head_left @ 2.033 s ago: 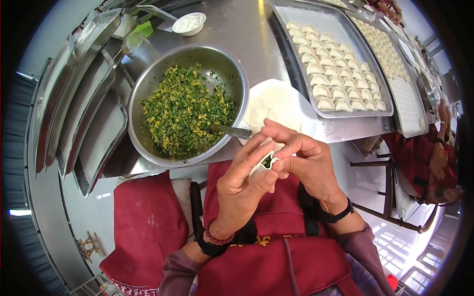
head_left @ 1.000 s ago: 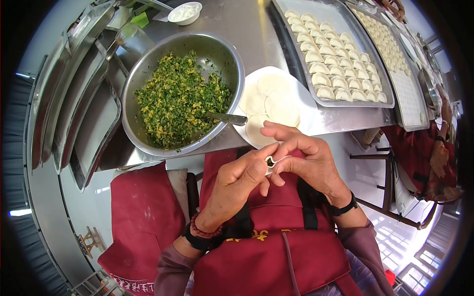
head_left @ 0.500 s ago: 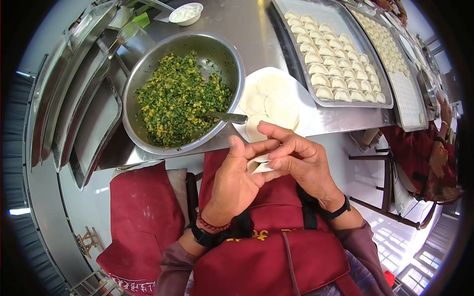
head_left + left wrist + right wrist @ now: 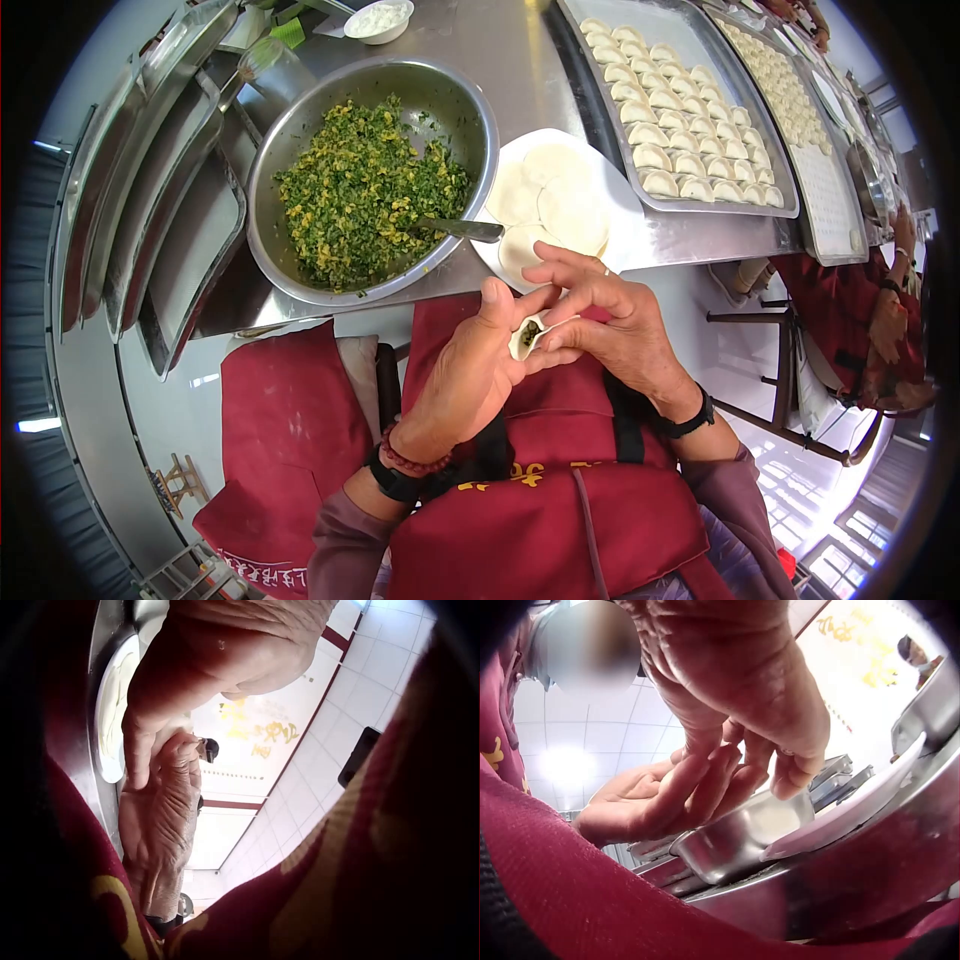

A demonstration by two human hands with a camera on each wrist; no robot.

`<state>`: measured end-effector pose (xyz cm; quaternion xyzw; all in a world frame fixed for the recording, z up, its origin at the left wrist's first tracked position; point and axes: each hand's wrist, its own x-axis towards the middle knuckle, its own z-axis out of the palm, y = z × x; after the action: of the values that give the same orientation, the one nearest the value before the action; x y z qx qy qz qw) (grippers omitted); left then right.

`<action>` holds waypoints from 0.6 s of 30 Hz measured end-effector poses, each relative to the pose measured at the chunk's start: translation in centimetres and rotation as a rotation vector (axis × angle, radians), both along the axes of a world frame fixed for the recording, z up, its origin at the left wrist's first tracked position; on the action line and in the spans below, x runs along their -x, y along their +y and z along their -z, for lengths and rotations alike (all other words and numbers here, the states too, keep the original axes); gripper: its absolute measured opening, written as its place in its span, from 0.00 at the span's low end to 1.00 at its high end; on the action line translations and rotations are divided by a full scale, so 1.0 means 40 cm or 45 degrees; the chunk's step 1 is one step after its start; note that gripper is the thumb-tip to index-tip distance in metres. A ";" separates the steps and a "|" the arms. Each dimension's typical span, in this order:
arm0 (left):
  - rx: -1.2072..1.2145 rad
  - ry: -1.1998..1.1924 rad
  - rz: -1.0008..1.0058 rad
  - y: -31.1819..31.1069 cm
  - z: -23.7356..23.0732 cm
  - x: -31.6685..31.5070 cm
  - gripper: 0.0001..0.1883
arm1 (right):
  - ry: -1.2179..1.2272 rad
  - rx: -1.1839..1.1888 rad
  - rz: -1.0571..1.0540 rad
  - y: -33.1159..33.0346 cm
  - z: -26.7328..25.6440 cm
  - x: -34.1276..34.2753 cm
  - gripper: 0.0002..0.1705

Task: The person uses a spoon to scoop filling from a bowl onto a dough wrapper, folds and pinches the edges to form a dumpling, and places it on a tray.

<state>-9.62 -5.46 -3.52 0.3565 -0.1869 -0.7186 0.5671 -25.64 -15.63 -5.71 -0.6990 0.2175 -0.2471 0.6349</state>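
Steel bowl (image 4: 455, 108) and white plate (image 4: 622, 205) lie beyond the 2 hands in my remote head view. Between those hands is 1 part-open dumpling (image 4: 517, 346): the right hand (image 4: 630, 330) pinches its edge; the left hand (image 4: 470, 360), thumb raised, supports it on extended fingers. I advise even pinching, filling (image 4: 531, 331) kept off the rim.

Left wrist view: plate at the table (image 4: 111, 806) edge; dumpling indiscernible.

Right wrist view: fingers near plate and bowl; I judge the apron (image 4: 577, 862) side roomier.
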 end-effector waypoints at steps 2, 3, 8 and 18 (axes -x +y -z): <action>-0.001 -0.080 0.052 -0.001 0.000 -0.008 0.45 | 0.063 -0.001 0.011 0.003 -0.013 -0.004 0.11; -0.006 -0.096 0.073 -0.004 -0.001 -0.009 0.45 | 0.071 -0.039 0.036 0.011 -0.017 -0.011 0.13; -0.031 -0.178 0.109 -0.024 -0.027 -0.016 0.47 | 0.102 0.144 -0.011 0.010 -0.010 -0.014 0.18; -0.131 0.470 -0.075 -0.019 0.046 0.004 0.36 | -0.095 -0.088 0.169 0.022 -0.008 -0.016 0.06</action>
<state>-9.78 -6.21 -5.36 0.2525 -0.0322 -0.7636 0.5934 -24.99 -14.73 -5.37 -0.6511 0.2480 -0.3067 0.6484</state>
